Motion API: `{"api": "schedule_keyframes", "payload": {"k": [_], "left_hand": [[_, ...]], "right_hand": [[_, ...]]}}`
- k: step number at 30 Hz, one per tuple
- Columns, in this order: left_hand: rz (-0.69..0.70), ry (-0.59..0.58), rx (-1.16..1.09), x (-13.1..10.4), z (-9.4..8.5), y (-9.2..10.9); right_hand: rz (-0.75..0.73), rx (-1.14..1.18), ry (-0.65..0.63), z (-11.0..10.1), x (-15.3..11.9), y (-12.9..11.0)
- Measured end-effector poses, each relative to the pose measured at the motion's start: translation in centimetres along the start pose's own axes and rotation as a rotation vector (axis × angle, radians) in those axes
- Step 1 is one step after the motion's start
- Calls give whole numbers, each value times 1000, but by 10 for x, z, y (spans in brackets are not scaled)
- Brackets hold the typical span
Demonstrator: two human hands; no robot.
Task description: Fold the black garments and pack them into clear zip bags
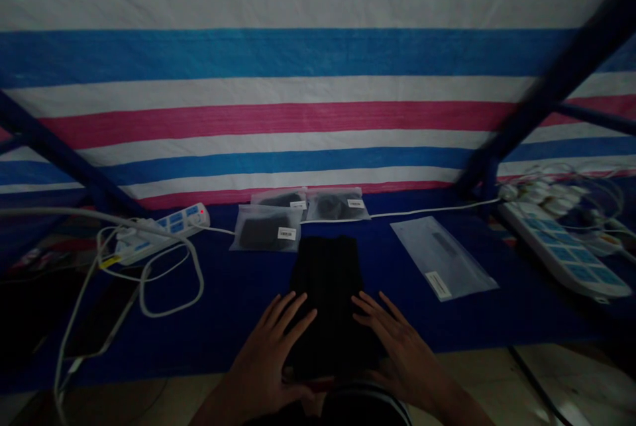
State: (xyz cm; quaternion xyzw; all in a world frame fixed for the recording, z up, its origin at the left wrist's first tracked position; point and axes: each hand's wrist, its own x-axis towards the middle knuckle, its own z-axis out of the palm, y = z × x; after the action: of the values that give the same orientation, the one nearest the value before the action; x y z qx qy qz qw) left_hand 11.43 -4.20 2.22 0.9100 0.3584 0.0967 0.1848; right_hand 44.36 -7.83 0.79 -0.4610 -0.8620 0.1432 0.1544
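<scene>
A folded black garment [330, 293] lies on the blue surface in front of me, its long sides running away from me. Along its left edge rests my left hand [278, 340], fingers spread and touching the dark cloth. My right hand [392, 340] lies along the opposite edge, its fingers also apart on the fabric. Off to the right is a clear plastic bag [442, 257] with a white label, looking flat. Behind the garment, several clear bags with dark contents and barcode labels lie together, the nearest a labelled bag [265, 228]. The dim light hides the fabric's details.
On the left, a power strip [169, 230] with a red light and looped white cable [199, 280] sits near a phone [102, 313]. A larger power strip [566, 250] with tangled plugs is at right. Striped sheeting [308, 121] hangs behind, between blue metal bars [551, 81].
</scene>
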Motion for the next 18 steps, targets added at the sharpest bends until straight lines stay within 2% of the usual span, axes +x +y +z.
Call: {"api": "schedule_keyframes", "payload": {"k": [8, 18], "left_hand": [[-4, 26, 56, -4, 15, -5], [-28, 91, -57, -7, 10, 5]], "right_hand": [[-30, -17, 75, 7, -6, 4], [-42, 54, 153, 13, -12, 13]]}}
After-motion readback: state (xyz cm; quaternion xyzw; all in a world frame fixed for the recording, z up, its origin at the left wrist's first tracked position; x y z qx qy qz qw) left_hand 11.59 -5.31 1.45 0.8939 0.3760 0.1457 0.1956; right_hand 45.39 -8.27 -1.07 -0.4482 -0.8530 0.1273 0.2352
